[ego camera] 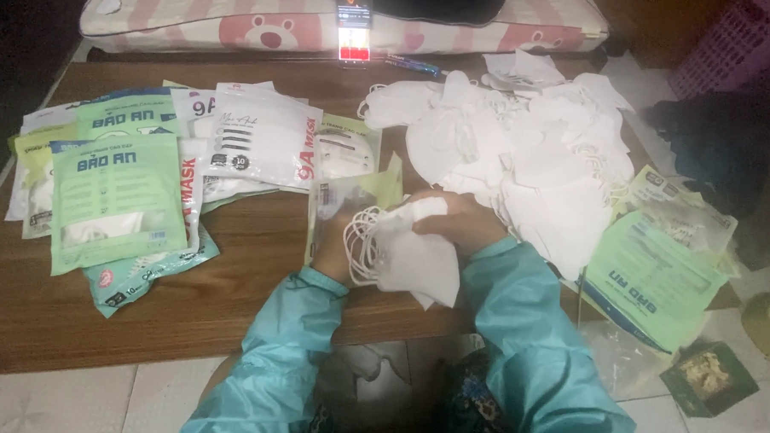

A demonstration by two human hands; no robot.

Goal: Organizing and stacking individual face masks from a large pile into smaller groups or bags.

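Soft white folded masks [413, 260] with looped elastic fill both hands [402, 230].

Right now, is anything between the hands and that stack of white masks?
No. Both the left hand and right hand already grip the stack of masks, beside a green pouch on the table.

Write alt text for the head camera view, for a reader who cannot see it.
Two hands in teal sleeves, left hand and right hand, hold a stack of white face masks against a clear-fronted pouch over a brown wooden table. Filled green and white packets lie left; a loose mask pile lies right.
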